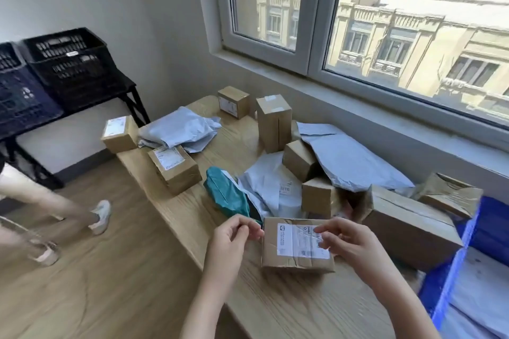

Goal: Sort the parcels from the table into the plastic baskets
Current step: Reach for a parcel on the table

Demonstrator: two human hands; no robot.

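A flat cardboard box (pixel 294 259) with a white shipping label lies on the wooden table (pixel 275 308) right in front of me. My left hand (pixel 234 237) pinches its upper left corner. My right hand (pixel 348 241) grips its right side, fingertips over the label. Behind it lie a teal bag (pixel 225 192), grey poly mailers (pixel 179 129) and several brown boxes (pixel 175 168). A black plastic basket (pixel 68 60) and a dark blue one (pixel 19 96) stand on a black stand at far left. A bright blue basket (pixel 451 270) stands at the table's right end.
Another person's legs and sandals (pixel 44 252) cross the wooden floor at left, between the table and the stand. A large carton (pixel 407 226) sits close to my right hand. A window and its sill (pixel 358 96) run along the table's far side.
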